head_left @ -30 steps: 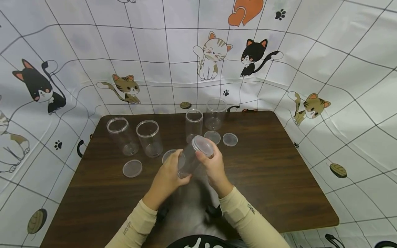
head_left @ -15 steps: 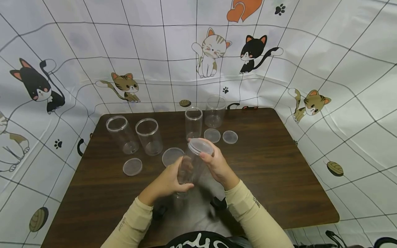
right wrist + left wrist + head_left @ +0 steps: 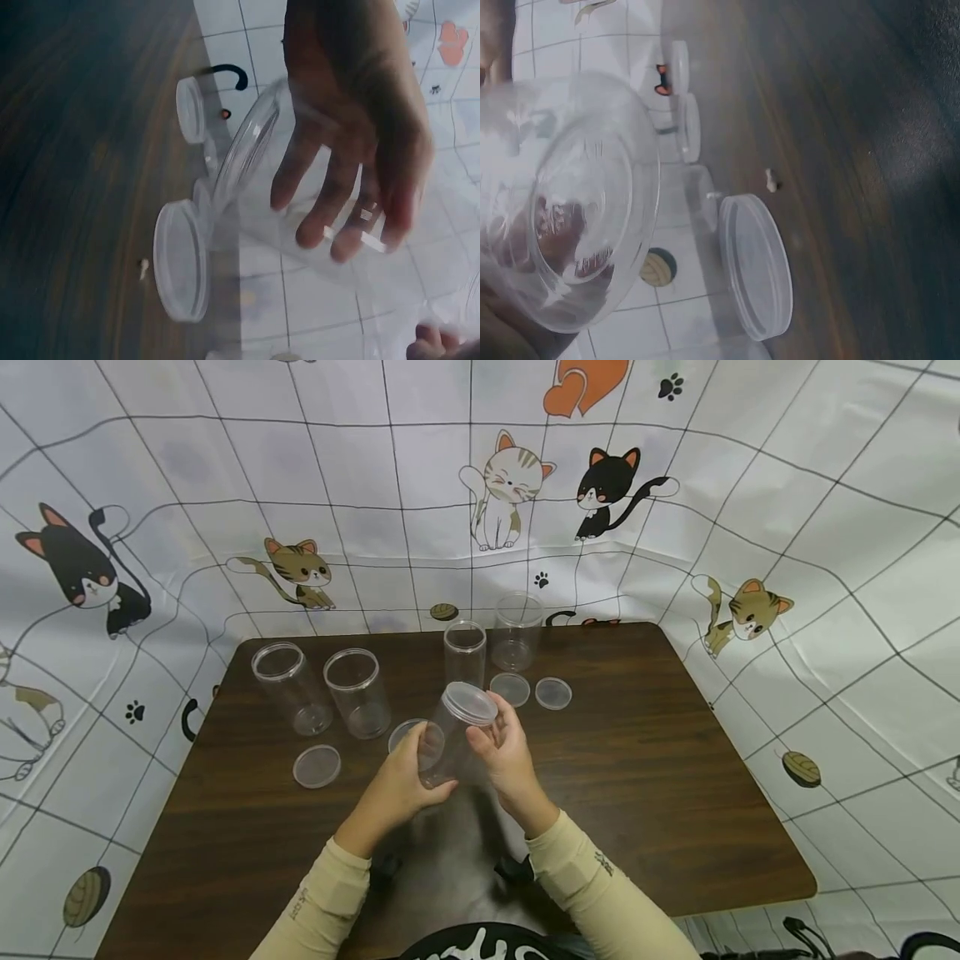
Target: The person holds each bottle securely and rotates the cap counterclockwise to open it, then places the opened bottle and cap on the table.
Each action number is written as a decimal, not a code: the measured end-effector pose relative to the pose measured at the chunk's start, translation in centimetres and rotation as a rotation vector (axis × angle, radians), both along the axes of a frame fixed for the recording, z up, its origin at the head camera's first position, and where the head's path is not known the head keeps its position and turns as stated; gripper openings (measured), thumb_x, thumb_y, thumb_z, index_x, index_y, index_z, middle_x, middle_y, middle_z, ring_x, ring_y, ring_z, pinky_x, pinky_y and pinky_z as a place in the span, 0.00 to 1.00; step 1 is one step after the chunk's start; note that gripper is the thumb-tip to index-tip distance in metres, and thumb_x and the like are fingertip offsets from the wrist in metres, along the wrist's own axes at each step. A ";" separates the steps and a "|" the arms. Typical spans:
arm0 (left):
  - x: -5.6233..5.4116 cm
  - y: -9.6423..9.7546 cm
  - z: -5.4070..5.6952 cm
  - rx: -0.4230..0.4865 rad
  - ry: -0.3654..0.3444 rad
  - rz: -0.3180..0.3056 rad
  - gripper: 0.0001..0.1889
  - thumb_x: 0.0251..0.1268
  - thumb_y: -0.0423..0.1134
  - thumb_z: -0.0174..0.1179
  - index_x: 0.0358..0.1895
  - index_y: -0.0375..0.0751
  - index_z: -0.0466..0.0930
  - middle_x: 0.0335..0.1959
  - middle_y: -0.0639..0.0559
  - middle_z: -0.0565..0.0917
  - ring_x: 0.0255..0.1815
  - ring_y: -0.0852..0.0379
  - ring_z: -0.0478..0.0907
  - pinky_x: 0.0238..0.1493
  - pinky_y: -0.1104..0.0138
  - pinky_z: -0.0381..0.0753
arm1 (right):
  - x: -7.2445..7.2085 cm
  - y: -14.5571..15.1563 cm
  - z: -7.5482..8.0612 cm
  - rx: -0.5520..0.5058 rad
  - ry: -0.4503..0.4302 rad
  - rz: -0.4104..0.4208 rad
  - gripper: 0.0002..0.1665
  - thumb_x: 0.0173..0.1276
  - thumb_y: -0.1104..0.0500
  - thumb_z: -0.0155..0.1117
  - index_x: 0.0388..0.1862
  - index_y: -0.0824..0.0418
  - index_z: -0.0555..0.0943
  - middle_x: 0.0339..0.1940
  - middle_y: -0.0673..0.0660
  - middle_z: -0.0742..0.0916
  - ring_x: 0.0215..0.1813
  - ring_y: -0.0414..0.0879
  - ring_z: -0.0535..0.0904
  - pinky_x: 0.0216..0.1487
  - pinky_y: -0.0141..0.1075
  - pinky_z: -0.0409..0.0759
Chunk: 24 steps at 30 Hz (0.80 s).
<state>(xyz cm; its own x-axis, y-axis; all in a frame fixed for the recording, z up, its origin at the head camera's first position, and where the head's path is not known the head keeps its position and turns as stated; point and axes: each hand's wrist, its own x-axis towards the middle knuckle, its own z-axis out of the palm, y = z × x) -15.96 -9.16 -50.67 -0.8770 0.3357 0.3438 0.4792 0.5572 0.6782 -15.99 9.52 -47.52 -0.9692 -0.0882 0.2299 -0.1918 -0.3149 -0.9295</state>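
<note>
In the head view a clear plastic jar (image 3: 444, 750) is held tilted above the table, its lidded top leaning away to the right. My left hand (image 3: 393, 789) grips it low down, fingers behind and thumb in front. A translucent lid (image 3: 469, 702) covers its mouth, and my right hand (image 3: 513, 768) holds that lid by the edge between thumb and fingers. The jar's round base (image 3: 585, 202) faces the left wrist camera. The right wrist view catches the right hand's fingers (image 3: 322, 210) spread, partly seen through clear plastic.
Two lidless jars (image 3: 358, 697) stand at the back left, and two more (image 3: 465, 656) at the back centre. Loose lids lie on the brown table (image 3: 637, 793): one at left (image 3: 317, 766), one behind the left hand, two at the back. A small white bit (image 3: 771, 180) lies near a lid.
The jar dipped toward the right and came back up to the left, both hands with it. My right hand has shifted its fingers around the lid's edge. Table items stay put.
</note>
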 end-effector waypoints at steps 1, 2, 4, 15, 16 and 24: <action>0.0 0.0 0.0 -0.014 0.025 0.017 0.49 0.43 0.41 0.82 0.68 0.28 0.63 0.55 0.37 0.77 0.53 0.43 0.78 0.56 0.51 0.79 | 0.0 -0.3 0.2 0.007 0.001 -0.007 0.72 0.53 0.29 0.75 0.78 0.71 0.51 0.74 0.69 0.68 0.76 0.57 0.64 0.73 0.38 0.64; 0.1 0.0 -0.1 -0.024 0.046 0.027 0.49 0.43 0.40 0.82 0.68 0.28 0.63 0.55 0.37 0.76 0.53 0.43 0.78 0.56 0.51 0.79 | 0.1 -0.5 0.4 0.014 -0.001 -0.011 0.72 0.54 0.29 0.75 0.78 0.71 0.52 0.73 0.69 0.69 0.76 0.57 0.65 0.73 0.38 0.64; 0.2 -0.1 -0.1 -0.038 0.070 0.033 0.49 0.43 0.40 0.82 0.68 0.27 0.63 0.55 0.36 0.76 0.52 0.43 0.78 0.55 0.52 0.80 | 0.1 -0.7 0.7 0.046 -0.014 -0.030 0.72 0.53 0.28 0.75 0.78 0.70 0.54 0.71 0.68 0.72 0.73 0.54 0.69 0.71 0.38 0.67; 0.4 -1.4 1.4 0.343 -0.433 -0.528 0.43 0.55 0.31 0.73 0.71 0.30 0.58 0.58 0.36 0.76 0.58 0.40 0.78 0.56 0.58 0.82 | -2.6 1.9 1.4 -0.054 0.206 0.510 0.53 0.63 0.31 0.69 0.71 0.68 0.68 0.63 0.60 0.81 0.67 0.54 0.76 0.68 0.42 0.71; 0.4 -1.5 1.4 0.369 -0.474 -0.571 0.43 0.56 0.31 0.72 0.72 0.29 0.56 0.58 0.35 0.76 0.59 0.39 0.78 0.57 0.59 0.81 | -2.9 2.1 1.3 -0.059 0.237 0.569 0.53 0.64 0.31 0.67 0.72 0.67 0.67 0.65 0.61 0.81 0.69 0.56 0.75 0.70 0.44 0.70; 0.3 -1.5 0.8 0.427 -0.489 -0.521 0.43 0.57 0.29 0.71 0.73 0.29 0.56 0.61 0.32 0.74 0.61 0.35 0.75 0.57 0.62 0.81 | -3.8 2.1 0.3 -0.185 0.214 0.705 0.62 0.69 0.32 0.62 0.83 0.65 0.45 0.79 0.67 0.64 0.77 0.56 0.64 0.76 0.46 0.60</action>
<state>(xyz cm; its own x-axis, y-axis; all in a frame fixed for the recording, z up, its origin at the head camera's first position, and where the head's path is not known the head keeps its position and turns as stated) -15.63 -10.66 -49.91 -0.7286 0.6673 0.1544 0.2014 -0.0067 0.9795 -19.76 11.61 -47.23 -0.6305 -0.6119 0.4776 -0.0575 -0.5769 -0.8148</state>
